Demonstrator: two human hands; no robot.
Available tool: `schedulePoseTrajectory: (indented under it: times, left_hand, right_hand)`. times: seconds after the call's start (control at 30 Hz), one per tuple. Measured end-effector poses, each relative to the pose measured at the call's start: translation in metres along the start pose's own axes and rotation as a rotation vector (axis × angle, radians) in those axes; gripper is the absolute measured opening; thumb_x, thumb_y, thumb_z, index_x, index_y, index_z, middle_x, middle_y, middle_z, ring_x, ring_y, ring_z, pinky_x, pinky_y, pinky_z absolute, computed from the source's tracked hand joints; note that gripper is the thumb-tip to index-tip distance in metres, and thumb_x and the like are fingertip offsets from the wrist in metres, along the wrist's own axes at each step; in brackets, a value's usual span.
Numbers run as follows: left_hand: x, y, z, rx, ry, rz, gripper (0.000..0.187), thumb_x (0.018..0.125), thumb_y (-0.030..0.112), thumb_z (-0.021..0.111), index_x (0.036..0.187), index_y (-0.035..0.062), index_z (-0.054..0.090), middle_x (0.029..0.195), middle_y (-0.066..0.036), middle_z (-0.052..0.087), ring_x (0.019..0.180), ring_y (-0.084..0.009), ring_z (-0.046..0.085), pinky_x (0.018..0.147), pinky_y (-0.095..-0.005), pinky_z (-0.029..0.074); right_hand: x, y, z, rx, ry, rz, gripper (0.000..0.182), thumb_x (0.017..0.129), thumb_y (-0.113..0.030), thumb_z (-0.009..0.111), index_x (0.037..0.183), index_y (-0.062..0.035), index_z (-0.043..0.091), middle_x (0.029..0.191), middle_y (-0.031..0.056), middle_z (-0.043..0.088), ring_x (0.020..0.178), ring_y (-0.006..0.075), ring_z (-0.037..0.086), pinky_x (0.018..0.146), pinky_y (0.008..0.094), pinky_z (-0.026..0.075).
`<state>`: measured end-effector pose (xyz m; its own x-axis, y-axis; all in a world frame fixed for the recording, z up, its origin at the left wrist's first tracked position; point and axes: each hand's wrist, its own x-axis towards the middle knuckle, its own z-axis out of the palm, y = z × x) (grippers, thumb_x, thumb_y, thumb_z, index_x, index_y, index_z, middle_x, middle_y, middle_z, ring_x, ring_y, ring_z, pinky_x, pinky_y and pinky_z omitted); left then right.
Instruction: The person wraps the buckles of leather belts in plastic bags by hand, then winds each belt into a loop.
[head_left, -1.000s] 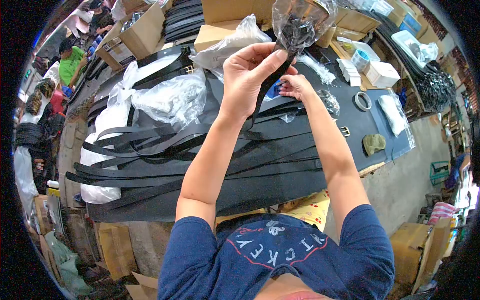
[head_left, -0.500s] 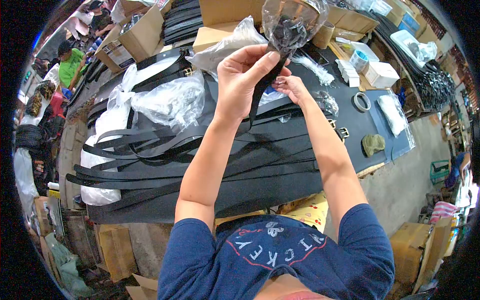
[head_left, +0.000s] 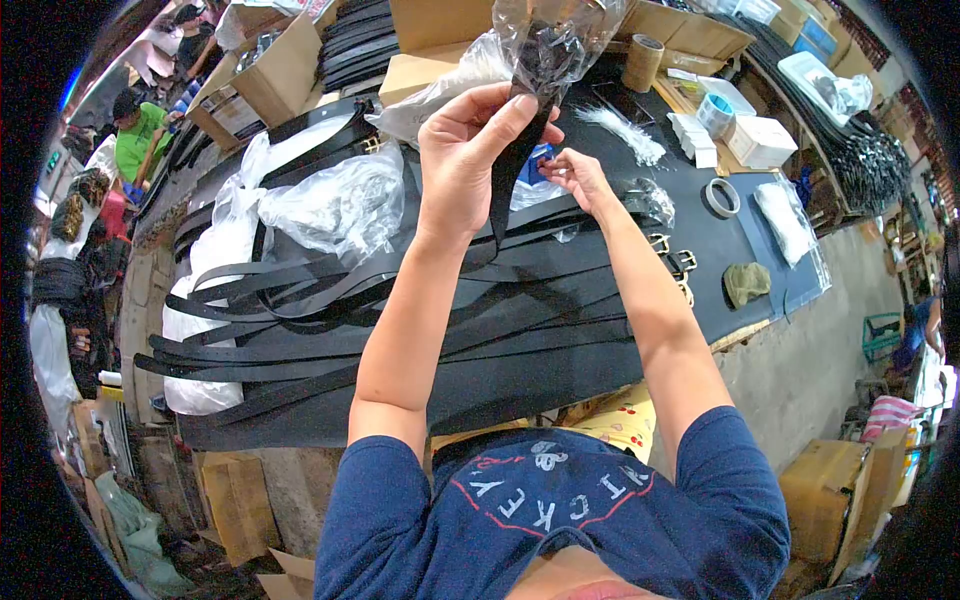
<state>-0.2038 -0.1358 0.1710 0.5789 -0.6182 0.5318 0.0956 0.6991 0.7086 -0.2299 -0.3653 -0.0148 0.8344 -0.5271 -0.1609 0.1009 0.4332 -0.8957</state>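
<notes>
My left hand is closed, thumb against fingers, around a black belt held up over the table. Clear plastic wrap covers the belt's top end, and the strap hangs below my palm. Just right of the strap is my right hand, its fingertips pinched together beside a small blue item. I cannot make out what, if anything, is between those fingers. Below both hands, several loose black belts lie across the table, with gold-coloured buckles at their right ends.
Clear plastic bags lie left of my hands. To the right are white ties, a tape roll, a white box and an olive cloth item. Cardboard boxes stand behind. A person in green is at far left.
My left hand and the wrapped belt have shifted slightly left and up. My right hand has moved a little away from the strap, and more of the blue item shows.
</notes>
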Motion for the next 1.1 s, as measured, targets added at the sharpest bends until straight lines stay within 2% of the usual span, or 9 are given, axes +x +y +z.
schedulePoseTrajectory:
  times: [0.3, 0.4, 0.67, 0.8, 0.83, 0.9, 0.97, 1.03, 1.1]
  left_hand:
    - [0.001, 0.001, 0.0, -0.025, 0.008, -0.006, 0.016, 0.083, 0.007, 0.065, 0.095, -0.0038, 0.064, 0.084, -0.013, 0.067, 0.07, -0.0177, 0.065, 0.065, -0.027, 0.053]
    - [0.001, 0.001, -0.001, -0.031, 0.012, 0.002, 0.016, 0.083, 0.007, 0.065, 0.095, -0.004, 0.063, 0.084, -0.013, 0.067, 0.07, -0.0181, 0.065, 0.065, -0.0269, 0.053]
    - [0.001, 0.0, -0.005, -0.015, 0.022, 0.025, 0.017, 0.083, 0.007, 0.065, 0.096, -0.005, 0.063, 0.085, -0.013, 0.067, 0.07, -0.0172, 0.065, 0.067, -0.0271, 0.053]
    - [-0.001, -0.003, -0.001, -0.046, 0.032, -0.006, 0.017, 0.084, 0.007, 0.064, 0.095, -0.005, 0.063, 0.085, -0.012, 0.067, 0.071, -0.017, 0.065, 0.066, -0.0264, 0.052]
    - [0.0, -0.005, -0.001, -0.046, 0.027, -0.015, 0.017, 0.084, 0.007, 0.064, 0.095, -0.0046, 0.064, 0.085, -0.012, 0.067, 0.071, -0.0166, 0.065, 0.066, -0.026, 0.052]
    - [-0.001, -0.007, 0.002, -0.037, 0.043, -0.043, 0.016, 0.084, 0.008, 0.064, 0.095, -0.0042, 0.064, 0.085, -0.012, 0.067, 0.071, -0.016, 0.065, 0.065, -0.0252, 0.052]
    - [-0.001, -0.008, 0.005, -0.028, 0.053, -0.043, 0.015, 0.085, 0.007, 0.063, 0.094, -0.0048, 0.063, 0.084, -0.011, 0.066, 0.071, -0.0156, 0.064, 0.064, -0.0246, 0.052]
    - [0.0, -0.009, 0.008, -0.056, 0.066, -0.06, 0.014, 0.085, 0.006, 0.062, 0.094, -0.0054, 0.063, 0.084, -0.011, 0.066, 0.071, -0.0151, 0.064, 0.064, -0.0249, 0.052]
    - [0.001, -0.01, 0.01, -0.089, 0.073, -0.068, 0.014, 0.085, 0.005, 0.062, 0.094, -0.0055, 0.063, 0.084, -0.01, 0.066, 0.071, -0.0148, 0.064, 0.064, -0.0248, 0.052]
  right_hand:
    - [0.001, 0.015, -0.003, -0.072, 0.04, -0.05, 0.023, 0.083, -0.021, 0.066, 0.088, 0.0006, 0.061, 0.087, 0.0122, 0.064, 0.081, 0.022, 0.063, 0.074, 0.0298, 0.051]
    - [0.0, 0.015, -0.003, -0.087, 0.042, -0.048, 0.021, 0.081, -0.022, 0.068, 0.08, -0.0025, 0.06, 0.081, 0.0074, 0.065, 0.073, 0.0174, 0.064, 0.069, 0.0301, 0.05]
    - [0.006, 0.004, 0.002, 0.018, 0.025, 0.186, 0.019, 0.079, -0.014, 0.064, 0.089, 0.0014, 0.06, 0.08, 0.0153, 0.064, 0.075, 0.0293, 0.065, 0.068, 0.0363, 0.052]
    - [0.013, 0.002, -0.002, 0.014, 0.019, 0.26, 0.014, 0.076, -0.009, 0.063, 0.085, 0.0014, 0.06, 0.075, 0.0132, 0.062, 0.07, 0.0296, 0.066, 0.063, 0.0368, 0.054]
    - [0.012, 0.005, -0.001, -0.053, -0.03, 0.202, 0.01, 0.074, -0.007, 0.063, 0.079, 0.0012, 0.061, 0.073, 0.012, 0.062, 0.066, 0.027, 0.065, 0.059, 0.0352, 0.054]
    - [0.006, 0.012, 0.008, -0.273, 0.136, 0.188, 0.01, 0.072, -0.008, 0.063, 0.073, 0.0013, 0.061, 0.069, 0.0108, 0.062, 0.063, 0.0235, 0.064, 0.057, 0.0335, 0.054]
    - [0.001, 0.014, 0.012, -0.389, 0.103, -0.129, 0.016, 0.073, -0.013, 0.067, 0.069, 0.001, 0.061, 0.062, 0.0073, 0.06, 0.058, 0.0143, 0.06, 0.055, 0.0265, 0.049]
    - [-0.019, -0.006, 0.025, -0.653, 0.131, -0.35, 0.019, 0.075, -0.016, 0.068, 0.069, -0.0001, 0.06, 0.065, 0.0051, 0.06, 0.057, 0.011, 0.056, 0.054, 0.0248, 0.044]
    - [-0.062, -0.039, 0.045, -0.645, 0.073, -0.636, 0.02, 0.077, -0.017, 0.069, 0.069, -0.0011, 0.06, 0.07, 0.0029, 0.057, 0.059, 0.0093, 0.053, 0.054, 0.0234, 0.041]
